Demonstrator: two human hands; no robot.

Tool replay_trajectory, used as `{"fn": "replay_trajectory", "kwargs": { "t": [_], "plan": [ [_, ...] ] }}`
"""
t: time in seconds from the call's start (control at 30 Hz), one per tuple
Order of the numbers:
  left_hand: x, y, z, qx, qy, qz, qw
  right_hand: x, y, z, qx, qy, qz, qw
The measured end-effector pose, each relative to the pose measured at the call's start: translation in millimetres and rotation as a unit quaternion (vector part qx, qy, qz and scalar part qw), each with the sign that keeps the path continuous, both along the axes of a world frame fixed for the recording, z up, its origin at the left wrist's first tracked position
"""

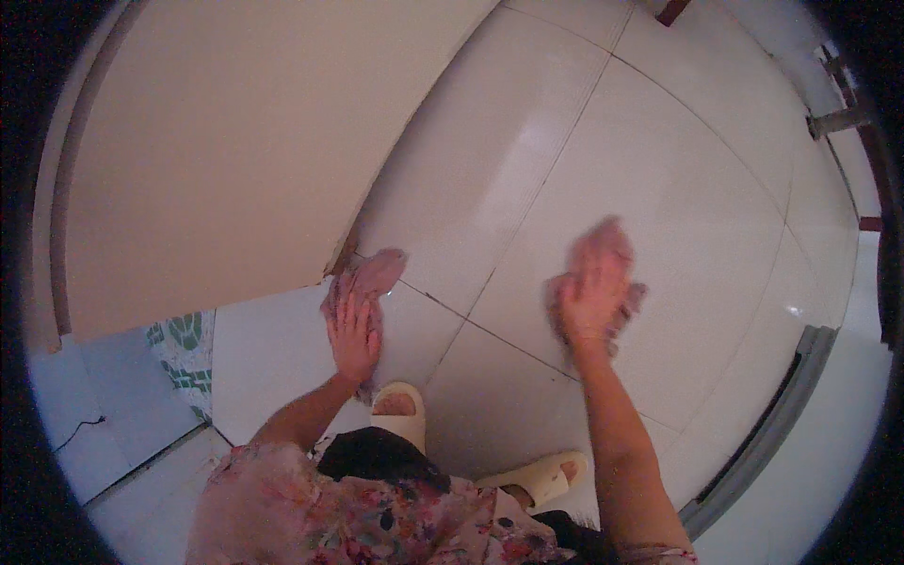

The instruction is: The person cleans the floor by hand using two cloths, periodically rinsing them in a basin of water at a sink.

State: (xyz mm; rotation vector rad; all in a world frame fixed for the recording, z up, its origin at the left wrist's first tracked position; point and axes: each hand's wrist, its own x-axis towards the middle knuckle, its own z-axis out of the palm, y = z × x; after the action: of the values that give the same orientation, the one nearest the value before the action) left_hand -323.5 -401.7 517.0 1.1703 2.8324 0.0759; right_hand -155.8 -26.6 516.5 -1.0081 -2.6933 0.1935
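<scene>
My left hand (355, 346) lies flat, fingers together, on a crumpled pinkish cloth (381, 272) on the tiled floor (522, 395), beside the lower corner of a beige panel (233, 155). Out to the right, my right hand (593, 304) presses with its palm down on another pinkish cloth (611, 240); both are blurred. Neither hand has its fingers visibly curled around its cloth. The undersides of both cloths are hidden.
My feet in cream slippers (402, 409) stand on the tiles near my left hand. At the lower right runs a long grey strip (763, 431). Behind the panel's bottom edge lies a green-and-white patterned surface (187, 360). Dark red furniture legs (671, 10) show at the top.
</scene>
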Motion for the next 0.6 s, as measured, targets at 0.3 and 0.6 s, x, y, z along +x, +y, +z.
{"fn": "replay_trajectory", "kwargs": {
  "t": [0.3, 0.6],
  "plan": [
    [27, -12, -18, -0.085, 0.035, 0.079, 0.993, -164, -52, -18, -0.074, 0.061, 0.347, 0.933],
    [37, 101, -14, -0.022, -0.106, -0.192, 0.975, -175, 158, -40, 0.056, 0.111, 0.027, 0.992]
  ]
}}
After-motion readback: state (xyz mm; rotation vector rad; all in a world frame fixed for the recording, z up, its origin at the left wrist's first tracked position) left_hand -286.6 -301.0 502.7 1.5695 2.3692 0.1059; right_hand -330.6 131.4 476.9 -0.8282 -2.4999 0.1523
